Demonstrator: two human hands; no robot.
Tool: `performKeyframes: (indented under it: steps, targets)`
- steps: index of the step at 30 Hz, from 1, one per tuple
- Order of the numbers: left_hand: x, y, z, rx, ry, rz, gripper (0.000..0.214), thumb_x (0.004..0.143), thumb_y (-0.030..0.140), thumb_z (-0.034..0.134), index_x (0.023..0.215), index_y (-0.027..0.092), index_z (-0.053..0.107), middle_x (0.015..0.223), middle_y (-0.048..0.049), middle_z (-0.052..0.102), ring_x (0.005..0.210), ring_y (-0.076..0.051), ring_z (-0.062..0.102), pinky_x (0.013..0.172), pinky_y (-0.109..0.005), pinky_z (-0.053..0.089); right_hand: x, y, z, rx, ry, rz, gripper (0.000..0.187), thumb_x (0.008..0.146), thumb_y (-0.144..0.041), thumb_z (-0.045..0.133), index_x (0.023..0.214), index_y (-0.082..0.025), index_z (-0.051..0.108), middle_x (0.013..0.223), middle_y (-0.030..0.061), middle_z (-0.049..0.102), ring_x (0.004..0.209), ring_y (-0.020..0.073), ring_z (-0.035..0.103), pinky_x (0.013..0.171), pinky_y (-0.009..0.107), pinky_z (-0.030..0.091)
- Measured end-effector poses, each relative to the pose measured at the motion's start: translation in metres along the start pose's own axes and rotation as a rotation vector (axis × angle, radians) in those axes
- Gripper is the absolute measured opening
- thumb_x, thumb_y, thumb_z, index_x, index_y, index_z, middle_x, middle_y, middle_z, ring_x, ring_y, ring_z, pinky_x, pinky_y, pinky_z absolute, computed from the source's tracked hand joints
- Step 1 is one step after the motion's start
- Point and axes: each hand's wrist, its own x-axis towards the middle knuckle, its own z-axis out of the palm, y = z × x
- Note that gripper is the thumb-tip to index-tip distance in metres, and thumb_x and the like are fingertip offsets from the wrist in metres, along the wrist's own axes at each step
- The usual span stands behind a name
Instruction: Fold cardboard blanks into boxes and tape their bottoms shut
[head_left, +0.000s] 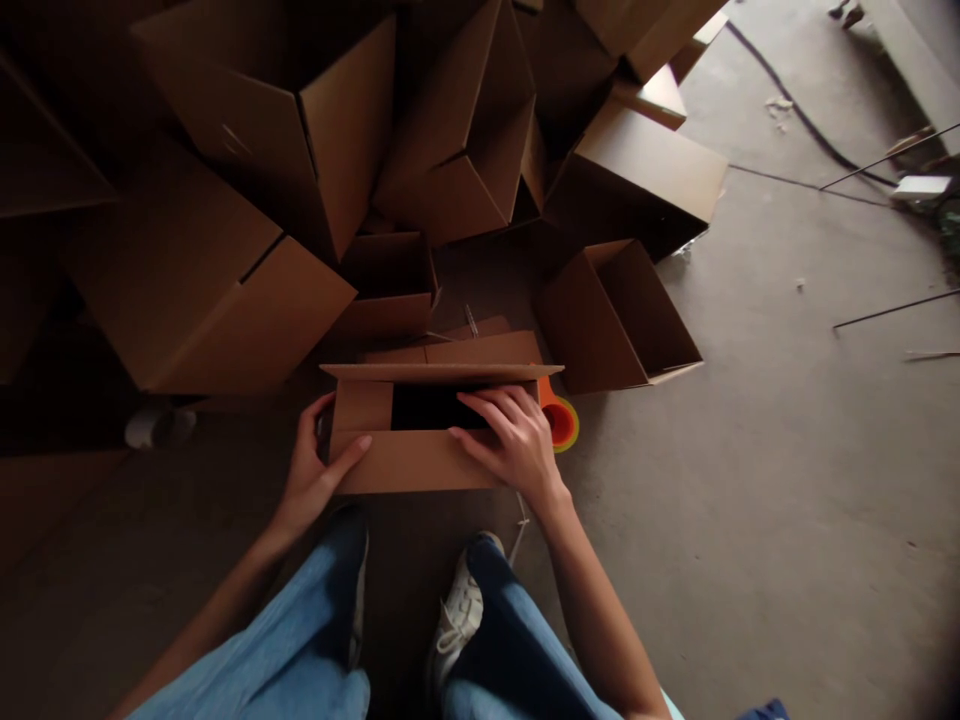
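Note:
A small cardboard box (420, 462) sits before me above my feet, its long flaps standing apart and a dark gap showing between them. At its left end, my left hand (319, 475) grips the side, thumb on the front flap and fingers around the outside. My right hand (517, 440) holds the right end, with the thumb on the front flap and the fingers bent over the end flap into the opening. Just beyond that hand, an orange tape dispenser (561, 424) with a yellow-green rim is partly hidden by the box.
Several open cardboard boxes are piled ahead, including a large box (247, 310) at left and a smaller box (622, 320) at right. A tape roll (148, 428) lies at left. Concrete floor (787, 480) extends to the right, with a dark cable (799, 110) and thin rods.

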Motion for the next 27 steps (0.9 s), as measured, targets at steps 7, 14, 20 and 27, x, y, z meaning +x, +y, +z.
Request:
performKeyframes:
  steps: [7, 14, 20, 27]
  targets:
    - [0.005, 0.006, 0.001, -0.081, -0.065, -0.19, 0.081, 0.072, 0.051, 0.078, 0.14, 0.024, 0.043, 0.141, -0.0138, 0.056, 0.127, -0.032, 0.058, 0.099, -0.044, 0.053, 0.003, -0.035, -0.007, -0.136, -0.086, -0.103, 0.12, 0.076, -0.064, 0.075, 0.163, -0.015, 0.008, 0.168, 0.0212, 0.014, 0.156, 0.041, 0.005, 0.123, 0.065, 0.01]
    - [0.005, 0.003, 0.002, -0.122, -0.043, -0.239, 0.08, 0.07, 0.05, 0.08, 0.138, 0.024, 0.047, 0.135, -0.0123, 0.062, 0.122, -0.031, 0.062, 0.096, -0.042, 0.054, 0.015, -0.059, -0.014, -0.185, -0.254, -0.067, 0.144, 0.059, -0.052, 0.092, 0.163, -0.02, -0.002, 0.169, 0.0211, -0.002, 0.154, 0.043, -0.014, 0.118, 0.073, -0.005]
    - [0.003, 0.005, 0.005, -0.082, -0.036, -0.241, 0.077, 0.07, 0.052, 0.078, 0.135, 0.022, 0.049, 0.133, -0.0134, 0.062, 0.119, -0.031, 0.063, 0.091, -0.039, 0.056, 0.003, -0.06, -0.012, -0.206, -0.213, -0.038, 0.127, 0.071, -0.052, 0.084, 0.163, -0.024, 0.002, 0.169, 0.0209, 0.005, 0.156, 0.0404, -0.001, 0.116, 0.073, -0.011]
    - [0.001, 0.006, 0.006, -0.108, -0.031, -0.264, 0.075, 0.068, 0.052, 0.079, 0.13, 0.022, 0.05, 0.126, -0.012, 0.066, 0.115, -0.031, 0.065, 0.092, -0.041, 0.054, -0.008, -0.059, -0.009, -0.198, -0.156, -0.037, 0.115, 0.078, -0.046, 0.079, 0.163, -0.023, 0.006, 0.168, 0.0213, 0.013, 0.155, 0.0408, 0.012, 0.114, 0.072, -0.018]
